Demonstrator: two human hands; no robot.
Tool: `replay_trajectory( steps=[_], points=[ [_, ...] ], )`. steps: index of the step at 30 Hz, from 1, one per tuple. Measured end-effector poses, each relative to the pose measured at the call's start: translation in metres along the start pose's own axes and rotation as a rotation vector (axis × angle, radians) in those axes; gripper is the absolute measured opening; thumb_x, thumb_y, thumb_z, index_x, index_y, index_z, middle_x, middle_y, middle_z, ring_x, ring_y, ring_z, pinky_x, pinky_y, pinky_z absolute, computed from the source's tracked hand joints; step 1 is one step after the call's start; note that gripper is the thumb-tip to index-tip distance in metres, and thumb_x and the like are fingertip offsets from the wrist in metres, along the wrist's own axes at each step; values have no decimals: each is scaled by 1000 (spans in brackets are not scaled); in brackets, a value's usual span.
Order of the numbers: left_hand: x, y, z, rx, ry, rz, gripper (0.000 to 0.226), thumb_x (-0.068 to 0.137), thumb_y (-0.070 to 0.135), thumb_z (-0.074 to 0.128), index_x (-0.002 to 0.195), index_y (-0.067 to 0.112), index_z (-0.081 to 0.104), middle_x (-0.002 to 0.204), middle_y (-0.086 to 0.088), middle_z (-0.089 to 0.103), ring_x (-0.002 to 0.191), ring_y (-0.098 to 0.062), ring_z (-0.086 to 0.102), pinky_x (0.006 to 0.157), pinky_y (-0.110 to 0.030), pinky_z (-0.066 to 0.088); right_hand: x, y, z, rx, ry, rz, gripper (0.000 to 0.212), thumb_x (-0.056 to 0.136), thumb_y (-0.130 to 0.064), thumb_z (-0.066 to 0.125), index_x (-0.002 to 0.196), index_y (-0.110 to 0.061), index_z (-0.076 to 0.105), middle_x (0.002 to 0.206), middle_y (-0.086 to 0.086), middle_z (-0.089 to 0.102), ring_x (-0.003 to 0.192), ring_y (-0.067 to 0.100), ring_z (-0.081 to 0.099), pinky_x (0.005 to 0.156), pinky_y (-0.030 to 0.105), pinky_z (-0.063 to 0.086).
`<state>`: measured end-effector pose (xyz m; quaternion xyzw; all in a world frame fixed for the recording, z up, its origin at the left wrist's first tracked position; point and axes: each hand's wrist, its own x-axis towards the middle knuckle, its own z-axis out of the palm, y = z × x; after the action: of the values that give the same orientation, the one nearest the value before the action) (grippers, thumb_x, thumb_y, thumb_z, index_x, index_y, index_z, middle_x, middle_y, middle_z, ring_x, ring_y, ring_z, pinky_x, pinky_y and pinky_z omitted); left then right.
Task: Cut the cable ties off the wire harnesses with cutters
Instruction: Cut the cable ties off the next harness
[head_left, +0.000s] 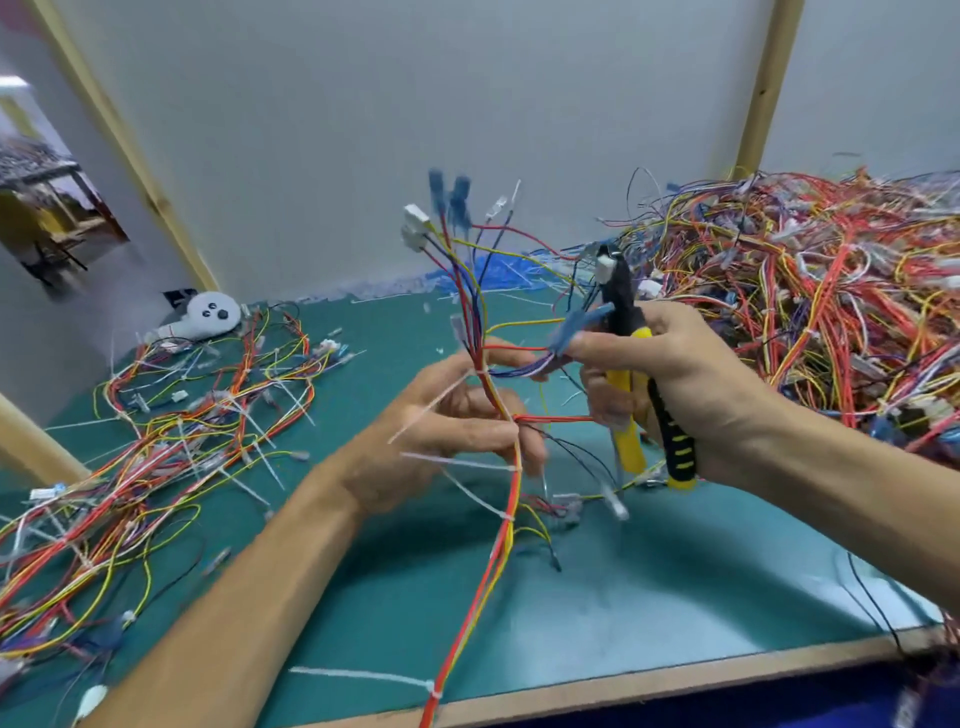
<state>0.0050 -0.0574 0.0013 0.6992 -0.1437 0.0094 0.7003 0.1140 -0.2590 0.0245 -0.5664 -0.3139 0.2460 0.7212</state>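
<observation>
Now our left hand (447, 431) grips the wire harness (493, 569) above the surface (649, 597); our right hand (691, 384) clasps the cutters (628, 447). We should slip one blade under a cable tie (457, 461), clear of insulation.

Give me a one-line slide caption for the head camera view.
The left hand holds a tied wire harness above the green mat while the right hand grips yellow-handled cutters.

We have one view only, from a wide-angle camera worn on the person's head. It faces forward and down onto the green table mat (649, 597), near enough that the left hand (457, 431) and right hand (691, 384) fill mid-frame, close below the lens. The grey wall (337, 130) closes off the top half.
</observation>
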Motion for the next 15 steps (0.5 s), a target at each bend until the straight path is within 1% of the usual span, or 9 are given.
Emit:
replay_trajectory(
  steps=[2, 3, 4, 6, 8, 10, 12, 14, 15],
  points=[
    [2, 0, 1, 76, 103, 23, 40, 81, 17, 72, 120, 26, 68, 101, -17, 61, 85, -25, 56, 80, -33, 49, 0, -1, -2, -48, 62, 4, 26, 83, -17, 82, 88, 7, 73, 55, -1, 59, 50, 16, 30, 53, 32, 21],
    [3, -1, 1, 113, 153, 34, 36, 80, 22, 74, 116, 26, 71, 105, -15, 59, 88, -22, 53, 78, -32, 47, 0, 1, -3, -68, 89, 15, 26, 87, -15, 80, 89, 9, 71, 56, -3, 63, 49, 15, 32, 50, 28, 25],
    [5, -1, 1, 133, 194, 45, 33, 81, 25, 74, 114, 26, 74, 107, -14, 59, 90, -20, 54, 78, -32, 47, 1, 2, -4, -97, 108, 43, 25, 89, -15, 78, 88, 9, 71, 55, -4, 64, 47, 14, 35, 47, 25, 29],
    [7, -3, 1, 104, 256, 77, 27, 86, 19, 74, 113, 19, 77, 103, -11, 65, 90, -19, 60, 79, -33, 49, 4, 0, -8, -216, 107, 177, 24, 89, -17, 80, 86, 5, 72, 53, -3, 58, 48, 14, 39, 47, 25, 34],
    [9, -3, 2, 41, 332, 121, 20, 91, 12, 65, 107, 9, 77, 95, -12, 71, 82, -21, 67, 77, -34, 50, 5, -9, -17, -383, 19, 377, 29, 77, -23, 89, 82, -2, 71, 59, 4, 53, 54, 17, 44, 51, 28, 38],
    [10, -3, 3, 9, 405, 142, 18, 91, 11, 61, 101, 5, 75, 97, -12, 73, 80, -21, 68, 71, -29, 48, 3, -15, -25, -479, -65, 482, 38, 58, -26, 98, 80, -12, 70, 68, 7, 54, 59, 20, 50, 55, 30, 44],
    [11, -3, 4, -17, 464, 149, 14, 90, 12, 62, 94, 5, 73, 106, -8, 74, 84, -16, 65, 67, -25, 44, 3, -13, -27, -420, 7, 367, 37, 59, -29, 97, 81, -14, 71, 73, 7, 58, 63, 19, 56, 58, 32, 46],
    [14, -6, 5, -57, 504, 142, 11, 89, 16, 61, 88, 10, 70, 107, -7, 75, 88, -15, 66, 72, -26, 44, 7, -5, -29, -141, 131, 166, 28, 78, -30, 88, 80, -8, 71, 84, 12, 69, 70, 17, 64, 60, 28, 52],
    [16, -8, 6, -77, 519, 139, 12, 90, 18, 61, 86, 12, 71, 104, -7, 76, 90, -16, 67, 78, -28, 46, 10, -2, -28, 26, 148, 124, 27, 89, -31, 76, 77, -7, 71, 89, 18, 72, 71, 19, 67, 62, 27, 56]
  ],
)
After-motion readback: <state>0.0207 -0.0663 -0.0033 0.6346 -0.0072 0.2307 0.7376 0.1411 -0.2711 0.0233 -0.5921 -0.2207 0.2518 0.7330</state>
